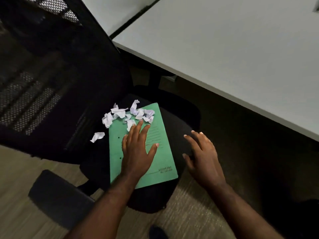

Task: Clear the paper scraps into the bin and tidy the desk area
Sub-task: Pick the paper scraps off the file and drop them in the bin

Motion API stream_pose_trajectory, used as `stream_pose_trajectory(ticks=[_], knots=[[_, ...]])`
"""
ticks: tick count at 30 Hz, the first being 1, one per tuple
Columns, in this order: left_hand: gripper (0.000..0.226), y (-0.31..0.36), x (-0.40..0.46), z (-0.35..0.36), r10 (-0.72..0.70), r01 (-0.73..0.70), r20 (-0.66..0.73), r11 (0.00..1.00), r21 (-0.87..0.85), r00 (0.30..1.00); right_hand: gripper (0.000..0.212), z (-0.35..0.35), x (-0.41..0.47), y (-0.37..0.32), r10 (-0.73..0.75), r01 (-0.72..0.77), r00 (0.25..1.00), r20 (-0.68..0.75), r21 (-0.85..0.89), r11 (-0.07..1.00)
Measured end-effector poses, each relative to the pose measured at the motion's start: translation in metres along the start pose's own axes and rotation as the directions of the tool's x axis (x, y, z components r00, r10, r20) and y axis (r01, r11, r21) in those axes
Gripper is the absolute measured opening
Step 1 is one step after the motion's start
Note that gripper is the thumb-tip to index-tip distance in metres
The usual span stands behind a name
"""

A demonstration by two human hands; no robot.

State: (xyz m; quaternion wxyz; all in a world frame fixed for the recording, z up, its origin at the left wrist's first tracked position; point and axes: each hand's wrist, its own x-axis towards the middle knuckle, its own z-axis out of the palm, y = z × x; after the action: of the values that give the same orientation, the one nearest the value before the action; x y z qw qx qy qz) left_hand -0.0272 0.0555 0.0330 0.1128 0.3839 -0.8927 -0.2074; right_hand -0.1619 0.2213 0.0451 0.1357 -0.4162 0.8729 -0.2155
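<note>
basically the paper scraps (pixel 128 113) sit in a loose crumpled heap just past the fingertips of the left hand (pixel 138 150), partly on the far end of a green folder (pixel 156 163) and partly spilled onto the black chair seat (pixel 179 121) beyond and to the left of that hand. one stray scrap (pixel 97 136) lies alone on the seat, off to the left of the left hand, apart from the pile.

left hand is flat, fingers spread, palm down on or just over the folder, gripping nothing; fingertips touch or nearly touch the nearest scrap. right hand (pixel 201 157) hovers over the seat edge to the right of the folder, fingers apart and curled a bit, empty.

handling guess: scraps look very light, soft, crushable, no fragility worry, but they scatter and slide easily. best to rake them together and pinch or scoop the bunch, or use the folder as a tray. folder looks thin card, stiffish but bendy, smooth on top, so scraps will slip off if tilted; take it by both long edges and keep it level.

around: mesh chair back (pixel 43 83) stands beyond and left of the left hand, close to the pile, limits sweeping that way. armrest (pixel 57 195) is near-left of the left forearm. white desk (pixel 233 57) is beyond the right hand, well apart. no bin in view, so carry distance is unknown. seat edges are open, scraps could drop to the floor (pixel 19 169).
</note>
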Motion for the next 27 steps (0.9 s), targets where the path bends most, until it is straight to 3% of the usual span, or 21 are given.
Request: stream_pose_trajectory(ticks=[10,16,20,23,27], knots=[[0.067,-0.102,0.022,-0.02,-0.336,0.339,-0.054,0.939,0.054,0.94,0.062,0.061,0.079,-0.075,-0.179,0.179,0.982,0.054,0.007,0.984],[0.063,-0.149,0.053,-0.005,-0.666,0.665,0.02,0.746,0.037,0.746,0.06,0.09,0.126,-0.088,-0.244,0.245,0.963,0.115,0.008,0.97],[0.058,-0.175,0.075,0.014,-0.777,0.776,0.036,0.629,0.052,0.628,0.061,0.111,0.152,-0.085,-0.29,0.291,0.945,0.153,0.017,0.957],[0.049,-0.186,0.085,0.028,-0.78,0.778,-0.004,0.624,0.073,0.626,0.06,0.124,0.169,-0.081,-0.313,0.316,0.931,0.186,0.012,0.949],[0.022,-0.2,0.088,0.036,-0.687,0.686,-0.109,0.725,-0.052,0.718,0.06,0.139,0.19,-0.082,-0.298,0.301,0.935,0.193,0.012,0.953]])
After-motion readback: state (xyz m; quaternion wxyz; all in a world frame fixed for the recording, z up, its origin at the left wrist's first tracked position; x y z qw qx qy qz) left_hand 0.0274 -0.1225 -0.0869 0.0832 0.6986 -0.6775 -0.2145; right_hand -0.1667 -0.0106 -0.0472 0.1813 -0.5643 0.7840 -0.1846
